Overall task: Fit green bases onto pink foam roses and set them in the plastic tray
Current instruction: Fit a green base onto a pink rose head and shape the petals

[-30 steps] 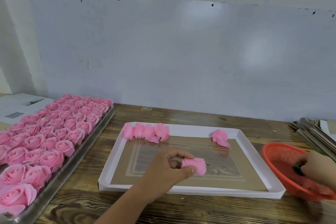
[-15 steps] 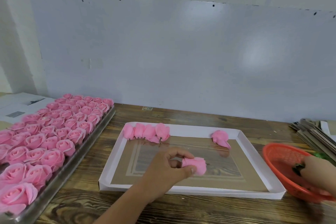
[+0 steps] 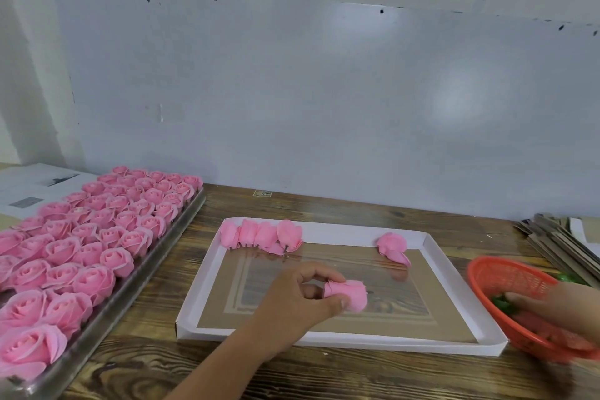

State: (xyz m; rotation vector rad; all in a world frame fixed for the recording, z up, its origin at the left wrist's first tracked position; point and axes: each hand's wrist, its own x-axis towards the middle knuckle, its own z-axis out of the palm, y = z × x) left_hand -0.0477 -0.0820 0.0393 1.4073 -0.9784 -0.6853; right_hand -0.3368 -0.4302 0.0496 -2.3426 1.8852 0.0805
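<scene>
My left hand [image 3: 292, 305] pinched a pink foam rose [image 3: 346, 295] between thumb and curled fingers, held sideways just above the clear plastic tray with white rim [image 3: 207, 282] on the dark wooden table [image 3: 156, 357]. My right hand [image 3: 565, 308] reached into the round orange mesh basket [image 3: 506, 276], blurred; couldn't tell if it gripped any of the green bases [image 3: 501, 304] there. A row of four finished pink roses [image 3: 259, 235] lay along the tray's far left edge, another single pink rose [image 3: 393, 247] near its far right corner. A long metal tray [image 3: 130, 295] packed with upright pink roses [image 3: 81, 237] sat left of the plastic tray. A stack of grey flat sheets [image 3: 558, 243] lay beyond the basket.
</scene>
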